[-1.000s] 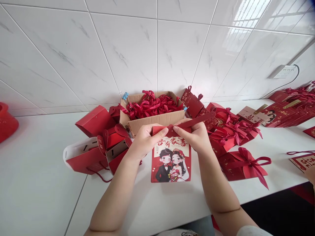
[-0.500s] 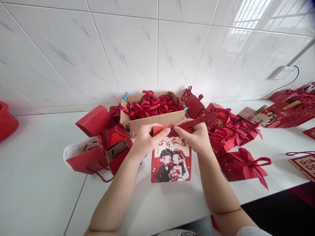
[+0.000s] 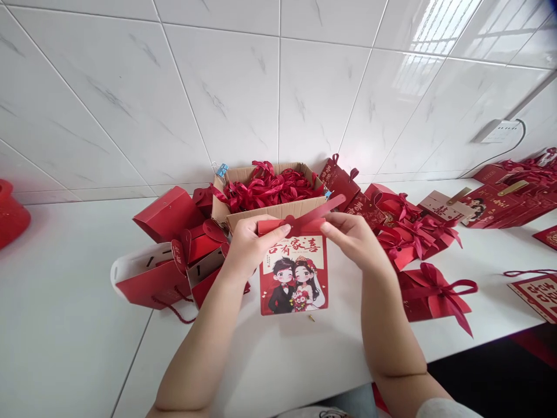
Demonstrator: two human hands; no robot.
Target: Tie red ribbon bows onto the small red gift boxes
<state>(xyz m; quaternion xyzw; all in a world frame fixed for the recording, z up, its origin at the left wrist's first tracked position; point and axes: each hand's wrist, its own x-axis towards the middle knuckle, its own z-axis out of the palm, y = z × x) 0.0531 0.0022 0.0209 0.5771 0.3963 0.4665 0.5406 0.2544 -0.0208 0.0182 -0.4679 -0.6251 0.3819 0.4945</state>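
Observation:
A flat red gift box (image 3: 293, 284) with a cartoon wedding couple on its front stands upright between my hands. My left hand (image 3: 253, 241) grips its folded red top, the thumb pressed on the front near the middle. My right hand (image 3: 352, 238) pinches the box's upper right corner, thumb in front; its other fingers are partly hidden. A loose red strap (image 3: 319, 210) slants up to the right from the top of the box, its far end free. Just below the box, a tiny gold-coloured piece (image 3: 311, 318) lies on the white table (image 3: 287, 360).
Behind the box stands a cardboard box (image 3: 274, 210) full of red ribbons (image 3: 278, 186). Red bags and boxes (image 3: 152, 276) crowd the left. Ribbon-tied boxes (image 3: 435, 293) fill the right, with more packaging (image 3: 496, 203) farther along. A tiled wall (image 3: 243, 87) closes the back.
The gift box has shifted slightly left and up. My right hand has let go of the strap and moved to the corner. A tiny gold piece now shows on the table.

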